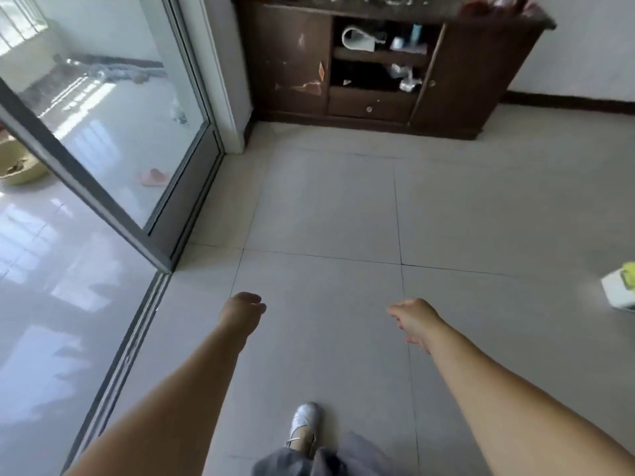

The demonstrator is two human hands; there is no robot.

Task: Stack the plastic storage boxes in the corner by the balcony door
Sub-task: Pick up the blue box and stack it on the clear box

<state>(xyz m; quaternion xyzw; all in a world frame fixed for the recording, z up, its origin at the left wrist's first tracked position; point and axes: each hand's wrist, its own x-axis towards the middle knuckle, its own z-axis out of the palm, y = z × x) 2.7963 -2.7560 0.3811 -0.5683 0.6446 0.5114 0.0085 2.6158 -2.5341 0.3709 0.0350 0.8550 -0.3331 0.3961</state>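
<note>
Both my arms reach forward over the pale tiled floor (326,218). My left hand (242,312) hangs with its fingers curled under and holds nothing. My right hand (414,324) is loosely curled too, thumb sticking out, and is empty. A white plastic box with a yellow-green part (620,286) sits on the floor at the right edge, cut off by the frame and well to the right of my right hand. The corner (240,142) between the balcony's sliding glass door (137,132) and the cabinet lies ahead of me; no boxes stand in it.
A dark wooden cabinet (378,63) with open shelves stands against the far wall. The door track (137,321) runs along my left. Behind the glass lie a pink slipper (154,176) and a yellow basin (17,166). My silver shoe (304,424) is below.
</note>
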